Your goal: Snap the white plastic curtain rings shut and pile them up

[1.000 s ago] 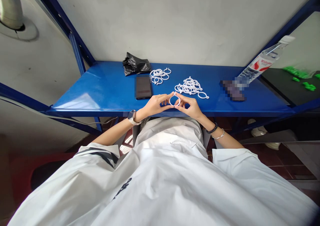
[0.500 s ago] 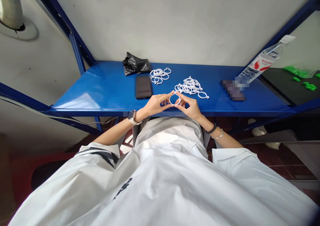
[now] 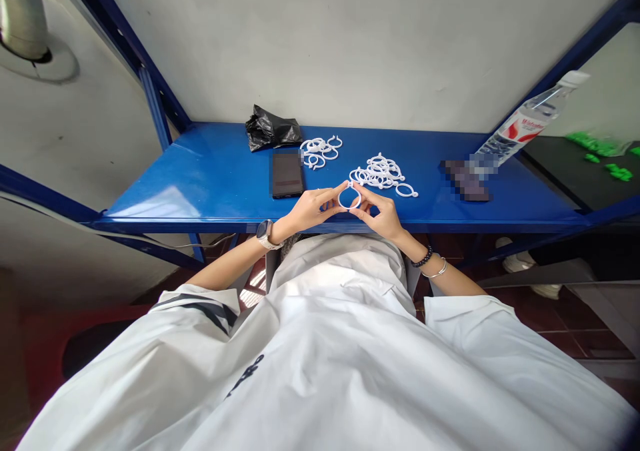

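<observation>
A white plastic ring (image 3: pixel 349 198) is pinched between both my hands just above the front edge of the blue shelf (image 3: pixel 210 178). My left hand (image 3: pixel 311 210), with a watch on its wrist, grips the ring's left side. My right hand (image 3: pixel 381 212), wearing two bracelets, grips its right side. Just behind my hands lies a pile of several white rings (image 3: pixel 381 173). A smaller pile of white rings (image 3: pixel 319 150) lies farther back and to the left.
A dark phone (image 3: pixel 287 174) lies flat left of my hands. A crumpled black bag (image 3: pixel 271 131) sits at the back. A plastic water bottle (image 3: pixel 524 126) leans at the right, beside a blurred dark object (image 3: pixel 465 179). Green pieces (image 3: pixel 607 156) lie on the neighbouring dark surface.
</observation>
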A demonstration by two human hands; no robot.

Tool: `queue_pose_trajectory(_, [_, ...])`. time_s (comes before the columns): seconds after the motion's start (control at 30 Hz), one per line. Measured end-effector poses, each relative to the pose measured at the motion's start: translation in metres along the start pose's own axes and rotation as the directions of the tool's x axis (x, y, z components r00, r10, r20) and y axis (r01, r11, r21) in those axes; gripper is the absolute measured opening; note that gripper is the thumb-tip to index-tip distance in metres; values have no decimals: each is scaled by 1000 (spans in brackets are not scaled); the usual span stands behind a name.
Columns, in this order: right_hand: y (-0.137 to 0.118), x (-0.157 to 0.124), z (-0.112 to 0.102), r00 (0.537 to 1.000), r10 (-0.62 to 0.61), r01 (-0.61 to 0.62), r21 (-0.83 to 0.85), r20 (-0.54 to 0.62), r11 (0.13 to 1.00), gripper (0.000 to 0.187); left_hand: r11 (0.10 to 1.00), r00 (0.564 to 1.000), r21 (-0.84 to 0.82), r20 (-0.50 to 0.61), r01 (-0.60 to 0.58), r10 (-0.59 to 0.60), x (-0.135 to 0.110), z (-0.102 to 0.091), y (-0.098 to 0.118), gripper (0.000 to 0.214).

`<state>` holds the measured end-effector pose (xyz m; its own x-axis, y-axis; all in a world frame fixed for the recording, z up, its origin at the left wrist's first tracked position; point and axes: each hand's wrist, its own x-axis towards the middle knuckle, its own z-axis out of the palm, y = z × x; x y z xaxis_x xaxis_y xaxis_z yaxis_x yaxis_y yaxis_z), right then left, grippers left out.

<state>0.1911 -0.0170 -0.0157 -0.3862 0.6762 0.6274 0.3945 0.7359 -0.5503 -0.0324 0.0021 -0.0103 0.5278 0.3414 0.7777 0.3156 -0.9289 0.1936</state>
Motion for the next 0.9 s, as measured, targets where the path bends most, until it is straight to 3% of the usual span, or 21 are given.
queue_pose_trajectory(0.9, [0, 0, 0, 998, -7, 2, 80, 65, 997, 58, 994, 991, -25, 90, 102, -100, -2, -4, 2, 58])
